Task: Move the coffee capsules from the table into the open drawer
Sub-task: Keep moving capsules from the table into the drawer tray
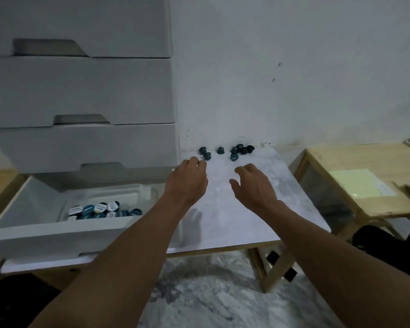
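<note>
- Both hands are stretched out over the table, palms down, at the centre of the frame.
- My left hand has its fingers bent down at the far end. The tips are hidden behind the knuckles, so I cannot tell whether it grips anything.
- My right hand is relaxed, with fingers loosely spread and the thumb held out to the left. It holds nothing and hovers above the tabletop.
- I see the capsules, dark and round, lying along the far edge of the table, just above centre of the frame and close to the wall.
- They fall into three groups: a pair at the left, one alone in the middle, and a cluster at the right.
- The nearer one of the left pair lies just beside my left knuckles; I cannot tell if they touch.
- My right hand is short of the cluster, with bare tabletop between.
- The drawer stands pulled out at the lower left of the frame, the lowest of a white cabinet that fills the upper left.
- Inside it, a stowed batch of capsules lies packed in a tray, several with pale printed lids up.
- A wooden side table stands at the right edge of the frame.
</note>
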A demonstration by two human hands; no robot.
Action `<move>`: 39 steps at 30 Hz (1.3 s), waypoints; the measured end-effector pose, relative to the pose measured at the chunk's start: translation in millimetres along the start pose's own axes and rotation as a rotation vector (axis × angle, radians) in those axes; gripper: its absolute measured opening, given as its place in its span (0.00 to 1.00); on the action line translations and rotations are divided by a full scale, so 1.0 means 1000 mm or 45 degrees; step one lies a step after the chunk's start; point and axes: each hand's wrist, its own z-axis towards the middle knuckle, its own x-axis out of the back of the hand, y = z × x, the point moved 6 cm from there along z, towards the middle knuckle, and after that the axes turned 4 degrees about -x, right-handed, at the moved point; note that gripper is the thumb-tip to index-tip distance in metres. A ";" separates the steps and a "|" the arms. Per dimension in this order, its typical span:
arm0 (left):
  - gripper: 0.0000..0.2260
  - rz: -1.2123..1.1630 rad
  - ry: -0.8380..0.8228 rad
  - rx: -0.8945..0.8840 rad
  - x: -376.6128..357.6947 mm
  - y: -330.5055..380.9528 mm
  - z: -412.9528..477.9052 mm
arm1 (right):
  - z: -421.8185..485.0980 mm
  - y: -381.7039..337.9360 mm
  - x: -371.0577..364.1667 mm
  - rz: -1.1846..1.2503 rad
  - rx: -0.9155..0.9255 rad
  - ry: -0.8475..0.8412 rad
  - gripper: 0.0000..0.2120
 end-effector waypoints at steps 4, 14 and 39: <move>0.07 -0.090 0.017 0.089 -0.027 0.040 0.035 | 0.026 0.051 0.006 0.006 0.037 -0.038 0.15; 0.07 -0.040 -0.122 0.309 -0.070 0.047 0.077 | 0.088 0.108 -0.005 0.066 0.116 -0.190 0.15; 0.09 -0.118 -0.568 0.374 -0.287 -0.072 0.232 | 0.301 0.133 -0.178 0.045 -0.006 -0.594 0.12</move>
